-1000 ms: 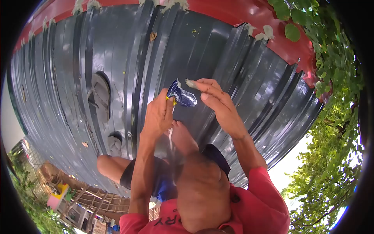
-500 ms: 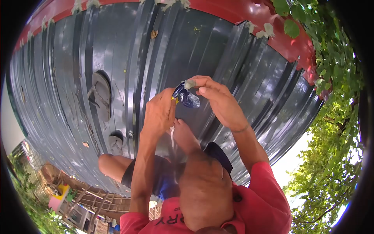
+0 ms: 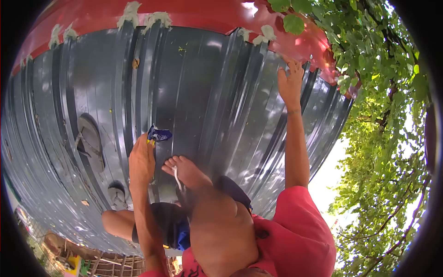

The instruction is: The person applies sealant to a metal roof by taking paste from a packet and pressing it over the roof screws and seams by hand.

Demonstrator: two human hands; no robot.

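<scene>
While the left hand point(image 3: 142, 159) pinches the near end of a crumpled blue packet point(image 3: 161, 135) at 9 o'clock, the right hand point(image 3: 290, 85) reaches out between 1 and 2 o'clock, where dark ribbed sheeting point(image 3: 189, 83) meets red metal trim point(image 3: 198, 16). The packet is raised above the sheeting, its free end pointing toward 3 o'clock, with a bit of yellow showing by the fingers. The right hand's fingers are extended and slightly apart, not clenched; whether they press on the trim or carry anything beneath them cannot be told from this angle.

Along the seam, the work looks well advanced but unfinished. Pale, putty-like patches point(image 3: 129, 15) sit over rib ends from about 10 o'clock, through a pair at 11, to another pair near 1 o'clock, just left of the right hand. Around and beyond that hand, toward 2 o'clock, no patch can be made out, so those joints seem to be what remains; the fingers hide part of the spot.

The person wears a red shirt point(image 3: 300, 226), and a bare foot point(image 3: 187, 171) rests near the packet, toward 8 o'clock. One sandal point(image 3: 94, 145) lies at 9 o'clock; leafy branches point(image 3: 369, 69) fill the right side.
</scene>
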